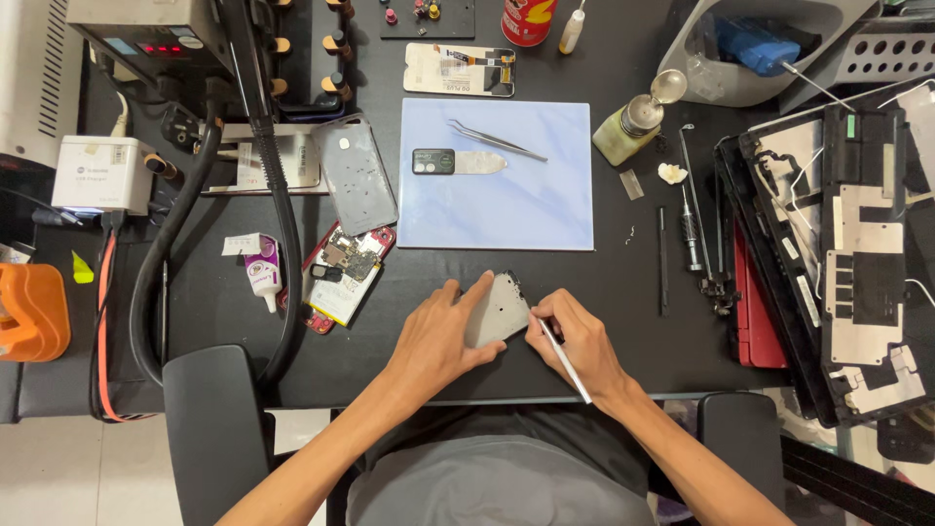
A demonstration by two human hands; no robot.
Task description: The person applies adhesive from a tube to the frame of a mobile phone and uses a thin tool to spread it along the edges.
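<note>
Holding one grey phone shell (495, 310): left hand (435, 343) fingers pressing it flat; right hand (582, 343) fingers pinching one thin tool (563, 358).

From my remote seat I count two hands at work — left hand (438, 336) and right hand (579, 341) — at six o'clock. One grey phone shell (495, 310) lies between them, one thin white tool (565, 360) in the right. One pale blue mat (506, 195) sits at twelve o'clock, bearing one pair of tweezers (497, 141) and one camera module (433, 161). At nine o'clock: one opened red phone (346, 273), one grey phone case (358, 173), one small glue tube (261, 276). One pump bottle (633, 122) stands at one o'clock.
</note>
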